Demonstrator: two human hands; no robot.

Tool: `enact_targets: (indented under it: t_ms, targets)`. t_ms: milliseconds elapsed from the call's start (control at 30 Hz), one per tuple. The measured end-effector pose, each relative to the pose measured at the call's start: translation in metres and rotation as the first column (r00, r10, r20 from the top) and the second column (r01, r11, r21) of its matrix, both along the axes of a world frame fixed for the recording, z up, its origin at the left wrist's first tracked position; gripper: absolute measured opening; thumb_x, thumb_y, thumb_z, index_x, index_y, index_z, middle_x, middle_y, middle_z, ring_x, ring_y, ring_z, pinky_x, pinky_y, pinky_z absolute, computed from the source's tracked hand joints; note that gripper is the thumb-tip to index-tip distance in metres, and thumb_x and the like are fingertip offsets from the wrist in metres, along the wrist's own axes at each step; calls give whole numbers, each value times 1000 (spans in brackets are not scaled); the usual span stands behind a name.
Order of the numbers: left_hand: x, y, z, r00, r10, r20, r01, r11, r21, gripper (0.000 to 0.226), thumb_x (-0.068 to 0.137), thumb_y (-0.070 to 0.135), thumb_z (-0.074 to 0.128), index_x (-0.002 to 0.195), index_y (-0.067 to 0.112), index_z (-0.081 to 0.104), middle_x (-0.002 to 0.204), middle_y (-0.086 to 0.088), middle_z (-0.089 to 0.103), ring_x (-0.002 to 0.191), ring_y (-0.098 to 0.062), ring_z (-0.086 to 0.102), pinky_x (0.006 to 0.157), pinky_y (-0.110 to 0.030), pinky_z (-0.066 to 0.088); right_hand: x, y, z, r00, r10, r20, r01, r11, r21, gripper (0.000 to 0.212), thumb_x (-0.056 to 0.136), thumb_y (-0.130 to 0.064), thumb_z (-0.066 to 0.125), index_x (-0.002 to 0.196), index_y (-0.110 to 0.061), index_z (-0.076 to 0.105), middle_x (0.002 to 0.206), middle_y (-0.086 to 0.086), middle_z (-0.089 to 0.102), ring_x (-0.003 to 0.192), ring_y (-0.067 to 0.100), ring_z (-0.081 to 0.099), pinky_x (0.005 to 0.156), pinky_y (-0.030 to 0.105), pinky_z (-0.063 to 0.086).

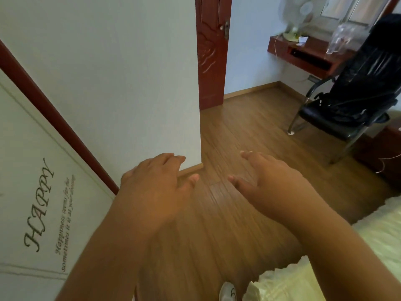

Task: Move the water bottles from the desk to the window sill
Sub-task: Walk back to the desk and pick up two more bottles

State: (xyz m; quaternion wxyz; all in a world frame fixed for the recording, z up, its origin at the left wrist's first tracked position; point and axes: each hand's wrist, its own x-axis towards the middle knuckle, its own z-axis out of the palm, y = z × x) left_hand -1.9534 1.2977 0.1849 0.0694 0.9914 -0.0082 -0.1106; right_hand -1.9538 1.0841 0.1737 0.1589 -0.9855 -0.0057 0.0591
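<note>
Clear plastic water bottles point(341, 36): a blurred cluster standing on the dark red wooden desk point(312, 56) at far upper right, count uncertain, perhaps three or four; they sit near the desk's right end, partly behind the black leather chair point(355, 94). Pale window sill point(338, 20): one, directly behind the desk and bottles, under the window frame. One white desk fan point(297, 16) at the desk's left end, well apart from the bottles. Hands: two, both bare, raised over the floor, holding nothing. Left hand point(156, 187) has fingers loosely extended and slightly spread, in front of the corner of the white wall point(108, 72). Right hand point(271, 179) likewise spread, fingers straight. The hands are apart from each other. Brown wood-plank floor point(238, 131): an open strip runs from the hands toward the desk, bounded left by the wall corner and the one dark red door point(211, 53), right by the chair legs and the frilled pale bed cover point(325, 268). One white shoe point(227, 292) at bottom edge.
</note>
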Motion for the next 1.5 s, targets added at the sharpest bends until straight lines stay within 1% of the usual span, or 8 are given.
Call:
enact_targets:
  t_ms: [133,233,367,533,633,900,1233,1500]
  targets:
    - [41,-22,10,1000,20,12,-20,1000,15,73,93,75,23,159,45,14,170,13,13,155,-18,20,122,-46,23,46,-19,10,1000,-5,16,5,1000,11,75,93,-69,48,157,-38,24,159,-10,38,142,16,43,112,44,41]
    - [64,-35,13,999,41,-7,-41,999,11,84,81,78,14,159,45,13,170,13,12,156,-19,19,122,-47,22,74,-30,15,1000,10,-7,-10,1000,16,75,93,-68,49,157,-37,24,158,-8,40,140,18,46,112,46,43]
    - [92,-50,7,999,43,-20,-43,999,25,73,93,75,23,159,45,12,170,13,11,156,-19,19,123,-47,22,104,-43,16,1000,11,-16,-11,1000,16,75,93,-69,49,157,-38,24,158,-9,41,140,17,46,111,45,42]
    - [134,-69,2,1000,-8,-1,8,1000,16,70,97,73,25,159,44,13,170,14,13,156,-17,18,123,-45,21,136,-64,12,999,-22,-25,22,1000,22,76,93,-69,48,157,-38,22,161,-10,34,143,17,42,113,45,39]
    - [163,-82,-1,999,-52,-13,52,999,7,70,96,73,24,159,44,13,170,14,11,156,-17,17,124,-45,19,157,-76,9,995,-88,-53,90,996,23,78,92,-69,49,157,-38,21,162,-8,33,143,20,42,112,47,40]
    - [264,-116,-17,974,-227,-19,227,974,-25,70,95,75,27,158,44,18,169,14,17,155,-18,22,122,-46,25,217,-107,0,962,-254,-98,254,967,-5,76,93,-69,46,158,-38,20,163,-10,31,146,20,37,116,47,38]
    - [412,-139,-5,880,-470,69,474,876,-91,69,95,74,30,155,41,28,165,14,27,150,-16,31,116,-44,34,316,-114,9,871,-482,-92,482,876,-25,77,92,-69,49,158,-40,20,163,-10,31,146,19,37,116,47,38]
    - [482,-153,-13,819,-571,56,574,812,-107,65,97,70,33,154,39,31,162,14,32,148,-14,31,114,-45,34,367,-118,3,824,-559,-94,557,829,-46,78,93,-68,48,159,-39,18,163,-12,29,149,18,31,118,46,32]
